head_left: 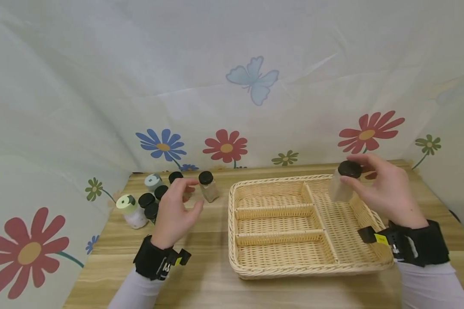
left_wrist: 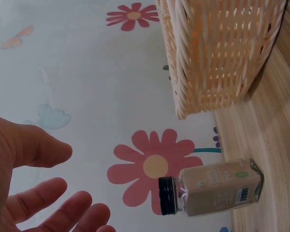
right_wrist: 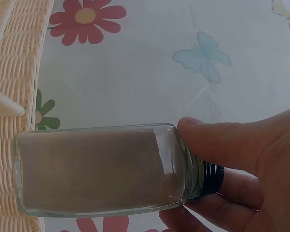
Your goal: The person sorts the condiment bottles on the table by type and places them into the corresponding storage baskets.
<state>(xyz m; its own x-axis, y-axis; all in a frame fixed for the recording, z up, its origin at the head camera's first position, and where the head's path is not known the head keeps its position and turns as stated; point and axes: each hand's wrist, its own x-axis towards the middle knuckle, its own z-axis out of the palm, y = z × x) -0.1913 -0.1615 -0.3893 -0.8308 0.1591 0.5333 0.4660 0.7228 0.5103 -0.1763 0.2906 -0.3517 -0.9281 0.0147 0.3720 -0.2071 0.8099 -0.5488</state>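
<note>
My right hand (head_left: 386, 189) grips a clear glass spice jar (right_wrist: 96, 171) near its black lid, with thumb and fingers on either side of the neck. That jar is upright over the long right compartment of a wicker basket (head_left: 282, 271); whether its base touches the bottom is unclear. My left hand (head_left: 177, 212) holds nothing, its fingers apart and loosely bent. Just beyond its fingertips a labelled spice jar (left_wrist: 220, 187) with a black lid stands upright on the table, left of the basket. In the left wrist view a gap separates hand and jar.
Several black-lidded jars (head_left: 146, 200) cluster left of my left hand, partly hidden by it. Beside them stand a white bottle with a pale yellow-green cap (head_left: 126, 204) and one with a grey-blue cap (head_left: 153, 182). Dividers (head_left: 280, 237) split the basket. A flower-printed curtain (head_left: 294, 128) hangs behind.
</note>
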